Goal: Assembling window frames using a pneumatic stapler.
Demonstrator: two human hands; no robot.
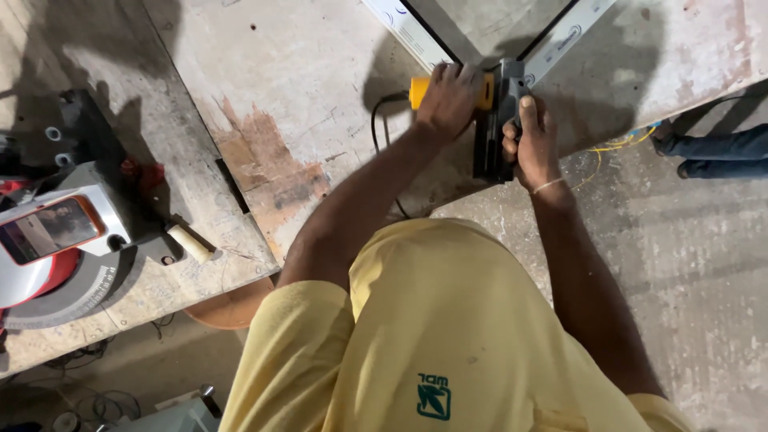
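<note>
Both hands closed: left hand (450, 100) on yellow tool (420, 90), right hand (532, 144) on clamp (490, 148).

Yellow tool (420, 90) mostly hidden under left hand (450, 100)

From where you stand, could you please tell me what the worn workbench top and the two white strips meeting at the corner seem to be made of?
Worn workbench top: probably plywood or board, matte, scuffed, with a brown patch where the surface is worn away. White strips: smooth, glossy profiles, perhaps coated aluminium or plastic; the look leaves it open.

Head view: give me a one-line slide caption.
Both hands, left hand and right hand, grip a yellow-and-grey power tool at a white frame corner on a worn workbench.
</note>
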